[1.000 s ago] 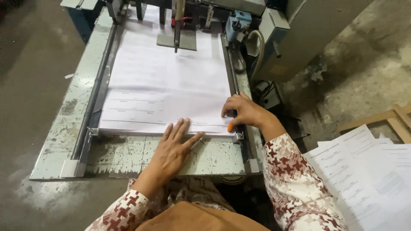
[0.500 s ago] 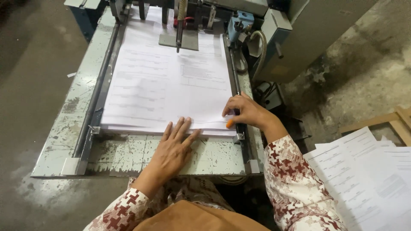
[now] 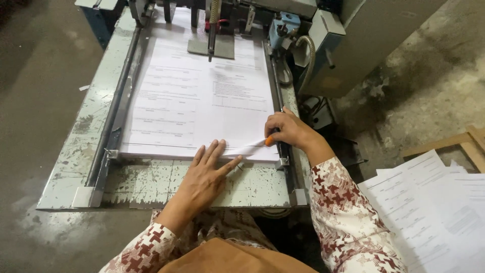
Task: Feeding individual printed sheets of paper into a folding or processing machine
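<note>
Over the last second the left hand [image 3: 204, 174] has crept slightly forward, its fingertips now overlapping the near edge of the paper stack [image 3: 199, 101] rather than lying short of it. The right hand [image 3: 288, 130] has shifted marginally along the stack's near right corner, lifting the top sheets a little there.

One head camera looks steeply down and forward, close over the table [image 3: 166, 184], with floor at both sides.
</note>
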